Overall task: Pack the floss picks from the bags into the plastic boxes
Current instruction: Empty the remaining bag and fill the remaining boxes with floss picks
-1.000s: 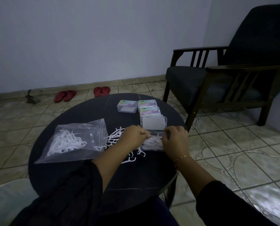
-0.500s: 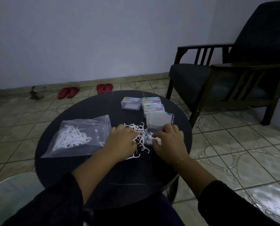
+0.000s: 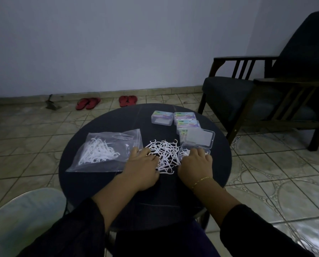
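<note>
- Head view: armchair [image 3: 266,93], dark, at right on the tiled floor, behind the table.
- Table [image 3: 99,182], round and dark, bears all the task's things.
- Bag [image 3: 106,151], clear plastic, lies flat at left on the table, with white picks inside.
- Loose picks [image 3: 164,153], a white heap at the table's middle, between the two hands.
- Left hand [image 3: 142,167], palm down, fingers spread loosely, rests on the heap's left edge; whether it grips a pick cannot be told.
- Right hand [image 3: 195,164], palm down, fingers curled into the open box; its grip is hidden.
- Open box [image 3: 184,151], clear, just right of the heap, holds a few picks; its lid [image 3: 199,138] lies back.
- Closed boxes [image 3: 186,119], three, labelled, stand behind it.
- Sandals [image 3: 106,102], two red pairs, lie by the wall.
</note>
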